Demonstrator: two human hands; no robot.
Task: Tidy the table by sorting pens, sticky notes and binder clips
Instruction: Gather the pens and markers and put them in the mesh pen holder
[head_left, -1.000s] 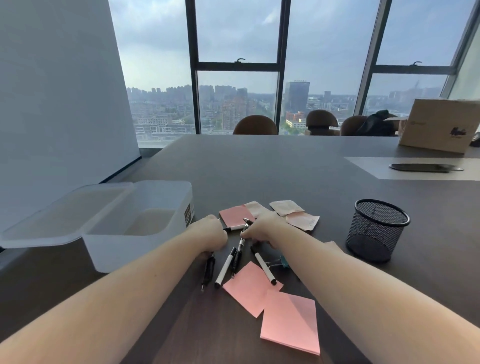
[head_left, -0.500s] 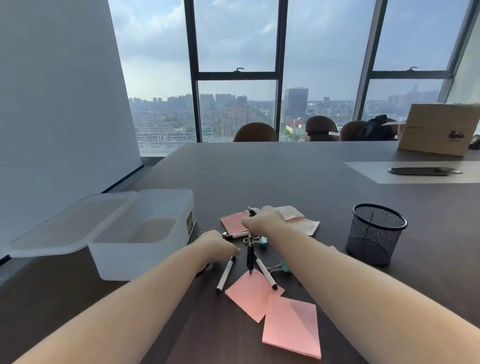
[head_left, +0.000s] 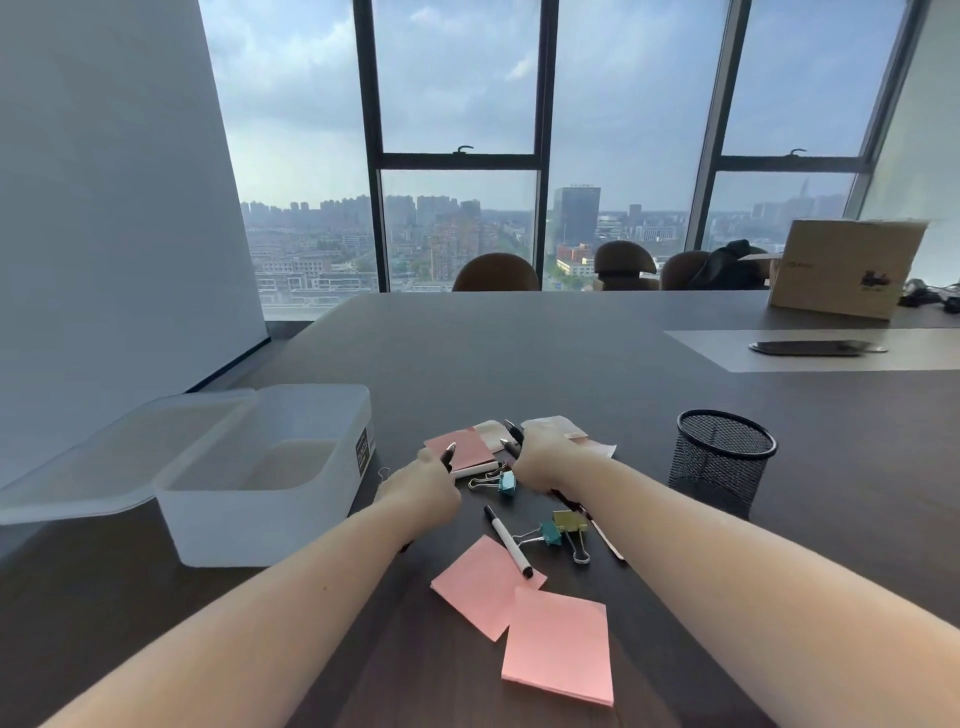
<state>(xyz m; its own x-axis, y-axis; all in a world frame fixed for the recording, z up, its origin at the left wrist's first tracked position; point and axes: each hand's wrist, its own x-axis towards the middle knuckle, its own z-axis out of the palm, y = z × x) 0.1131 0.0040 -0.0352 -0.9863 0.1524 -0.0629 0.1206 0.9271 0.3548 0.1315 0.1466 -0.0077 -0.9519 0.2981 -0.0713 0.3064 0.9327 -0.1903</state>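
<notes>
In the head view, both hands are working over the clutter in the middle of the dark table (head_left: 519, 364). The left hand (head_left: 423, 488) is curling its grip closed around a dark pen (head_left: 448, 454) whose tip is poking up past the fingers, and the right hand (head_left: 540, 460) is likewise closing its grip on black pens (head_left: 514, 434), apparently gathering them into a bundle so they can go together into the mesh cup (head_left: 724, 462) standing to the right. One white pen (head_left: 508, 540) is lying loose, its end resting on the nearer pink sticky notes (head_left: 524, 618). Teal and gold binder clips (head_left: 556, 530) are sitting just beside it, between the arms. The open translucent box (head_left: 270, 467) is waiting at the left, probably for notes or clips.
</notes>
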